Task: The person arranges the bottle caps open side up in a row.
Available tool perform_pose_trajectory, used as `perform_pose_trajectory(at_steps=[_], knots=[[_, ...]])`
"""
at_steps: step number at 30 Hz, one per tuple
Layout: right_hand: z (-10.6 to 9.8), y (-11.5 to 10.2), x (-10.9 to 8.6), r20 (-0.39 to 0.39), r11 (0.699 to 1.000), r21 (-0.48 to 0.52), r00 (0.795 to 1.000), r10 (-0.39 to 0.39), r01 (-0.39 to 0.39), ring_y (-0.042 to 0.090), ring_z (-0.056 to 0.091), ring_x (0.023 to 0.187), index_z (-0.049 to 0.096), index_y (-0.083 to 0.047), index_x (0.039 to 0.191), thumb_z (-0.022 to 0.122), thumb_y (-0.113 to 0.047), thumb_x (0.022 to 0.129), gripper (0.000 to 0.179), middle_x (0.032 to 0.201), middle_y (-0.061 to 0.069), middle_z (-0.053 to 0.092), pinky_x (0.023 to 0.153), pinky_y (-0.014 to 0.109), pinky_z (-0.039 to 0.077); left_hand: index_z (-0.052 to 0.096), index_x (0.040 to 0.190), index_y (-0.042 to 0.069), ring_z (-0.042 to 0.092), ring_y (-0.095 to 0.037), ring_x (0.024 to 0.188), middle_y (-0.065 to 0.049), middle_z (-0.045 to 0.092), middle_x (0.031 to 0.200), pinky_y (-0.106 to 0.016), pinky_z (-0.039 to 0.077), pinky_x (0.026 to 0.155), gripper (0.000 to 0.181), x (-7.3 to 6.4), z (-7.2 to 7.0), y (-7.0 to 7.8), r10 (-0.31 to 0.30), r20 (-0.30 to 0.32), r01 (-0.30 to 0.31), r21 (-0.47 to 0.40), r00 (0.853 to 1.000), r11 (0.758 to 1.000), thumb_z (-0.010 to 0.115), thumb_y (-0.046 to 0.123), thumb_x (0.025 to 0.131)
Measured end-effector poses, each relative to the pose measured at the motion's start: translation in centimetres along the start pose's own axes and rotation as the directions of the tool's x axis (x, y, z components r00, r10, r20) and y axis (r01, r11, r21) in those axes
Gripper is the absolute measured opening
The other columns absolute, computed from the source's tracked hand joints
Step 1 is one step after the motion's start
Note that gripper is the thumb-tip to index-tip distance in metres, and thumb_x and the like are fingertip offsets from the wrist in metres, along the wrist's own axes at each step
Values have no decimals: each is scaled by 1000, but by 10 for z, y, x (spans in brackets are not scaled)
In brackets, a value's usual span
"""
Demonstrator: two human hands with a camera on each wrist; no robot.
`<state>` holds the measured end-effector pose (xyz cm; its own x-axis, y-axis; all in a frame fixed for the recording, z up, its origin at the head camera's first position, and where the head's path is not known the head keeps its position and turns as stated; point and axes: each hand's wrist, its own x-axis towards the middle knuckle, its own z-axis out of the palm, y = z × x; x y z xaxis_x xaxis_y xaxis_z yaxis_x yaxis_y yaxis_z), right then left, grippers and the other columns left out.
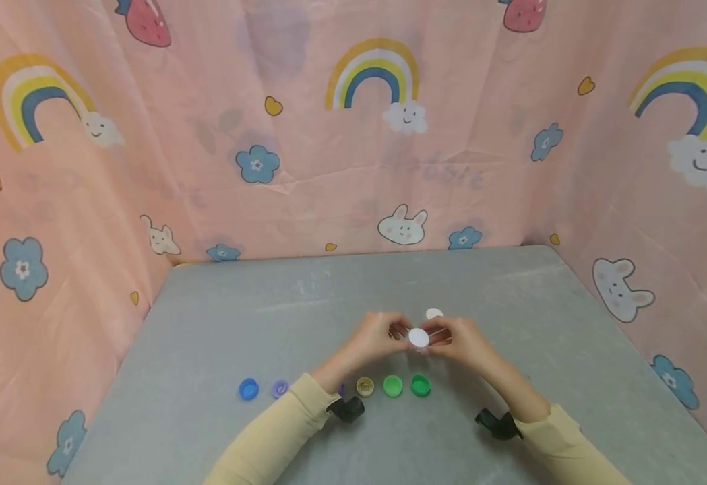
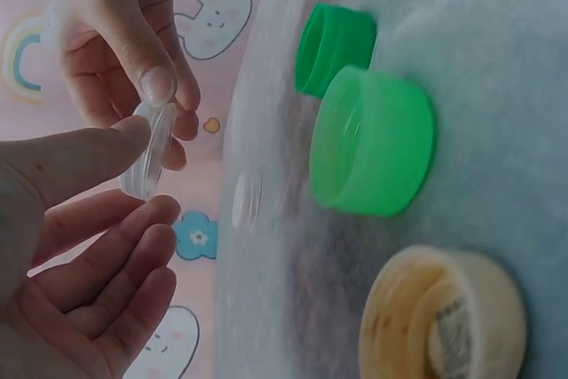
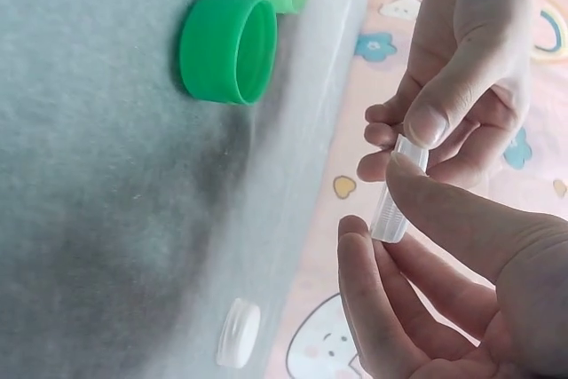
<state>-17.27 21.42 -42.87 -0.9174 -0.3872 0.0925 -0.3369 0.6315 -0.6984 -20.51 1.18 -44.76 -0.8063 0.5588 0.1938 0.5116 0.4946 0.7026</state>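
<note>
Between my two hands is a white ribbed bottle cap [image 1: 418,337], raised over the table. My left hand [image 1: 380,332] pinches its left edge between thumb and fingers. From the other side my right hand [image 1: 464,340] pinches the right edge. The left wrist view shows this cap [image 2: 151,153] edge-on, with its finely ridged side. Just behind the hands, a second white cap [image 1: 434,313] lies on the table. Nearer to me sit a dark green cap [image 1: 420,385], a light green cap [image 1: 392,386] and a yellowish-beige cap [image 1: 364,386], open sides up.
The row of caps continues left with a lavender cap [image 1: 280,389] and a blue cap [image 1: 248,389]. My left forearm mostly hides a purple one. The grey table [image 1: 220,316] meets a patterned pink cloth [image 1: 207,195] at the back and sides.
</note>
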Motion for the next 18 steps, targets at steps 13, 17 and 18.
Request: perform_pose_trajectory(at_steps=[13, 17, 18], knots=[[-3, 10, -17, 47, 992, 124, 999, -3, -3, 27, 69, 87, 65, -1, 105, 78, -11, 77, 33, 101, 16, 69, 70, 28, 56, 70, 93, 12, 63, -2, 73, 3, 71, 82, -8, 45, 63, 20, -9, 9, 12, 58, 36, -60, 48, 998, 997, 78, 23, 78], [-5, 12, -20, 59, 990, 143, 998, 0, -8, 27, 69, 88, 65, 0, 106, 77, -13, 78, 33, 100, 16, 69, 71, 27, 56, 70, 94, 11, 60, 3, 70, 3, 71, 82, -9, 45, 61, 20, -10, 10, 15, 36, 51, -37, 25, 998, 999, 77, 23, 79], [-6, 13, -21, 62, 989, 146, 998, 5, -14, 26, 69, 88, 65, 0, 106, 77, -14, 78, 33, 99, 15, 69, 72, 27, 55, 71, 94, 11, 59, 4, 69, 3, 70, 82, -9, 46, 61, 19, -11, 10, 16, 29, 56, -30, 16, 998, 999, 77, 22, 80]])
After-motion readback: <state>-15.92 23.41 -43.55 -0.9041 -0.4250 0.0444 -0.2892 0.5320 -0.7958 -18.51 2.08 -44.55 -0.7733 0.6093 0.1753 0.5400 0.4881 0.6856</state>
